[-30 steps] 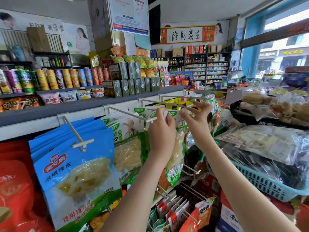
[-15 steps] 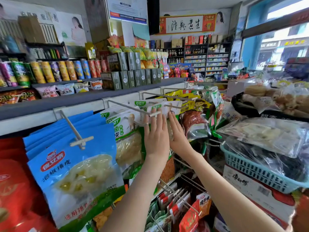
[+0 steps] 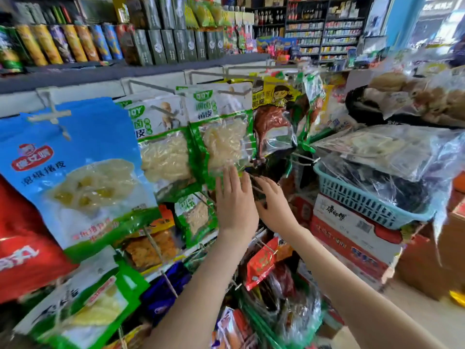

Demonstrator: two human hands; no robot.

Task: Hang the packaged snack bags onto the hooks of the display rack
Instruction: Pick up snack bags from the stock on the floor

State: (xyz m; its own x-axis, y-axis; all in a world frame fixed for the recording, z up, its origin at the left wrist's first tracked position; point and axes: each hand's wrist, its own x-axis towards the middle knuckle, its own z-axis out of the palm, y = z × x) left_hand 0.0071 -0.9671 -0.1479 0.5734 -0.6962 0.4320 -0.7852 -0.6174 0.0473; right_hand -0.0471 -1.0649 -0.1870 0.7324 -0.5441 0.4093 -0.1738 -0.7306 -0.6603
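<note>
A green-and-white snack bag (image 3: 221,127) hangs from a metal hook (image 3: 227,91) on the display rack. My left hand (image 3: 234,202) is flat with fingers spread, its fingertips touching the bag's bottom edge. My right hand (image 3: 273,205) is open just to the right, below a yellow-topped bag of red meat (image 3: 274,122). Neither hand holds anything. A second green-and-white bag (image 3: 163,144) hangs to the left, and a big blue bag (image 3: 75,167) on a hook with a white price clip (image 3: 50,115) hangs further left.
Lower hooks carry small green (image 3: 195,217), orange (image 3: 151,245) and red (image 3: 261,260) packets. At right a blue plastic basket (image 3: 357,197) of clear-wrapped goods sits on a printed carton (image 3: 352,238). A shelf (image 3: 125,71) above holds cans and dark boxes.
Both hands dropped from the hook at the top of the green-and-white bag to its bottom edge. The bag now hangs free on the hook. The camera tilted down and moved closer.
</note>
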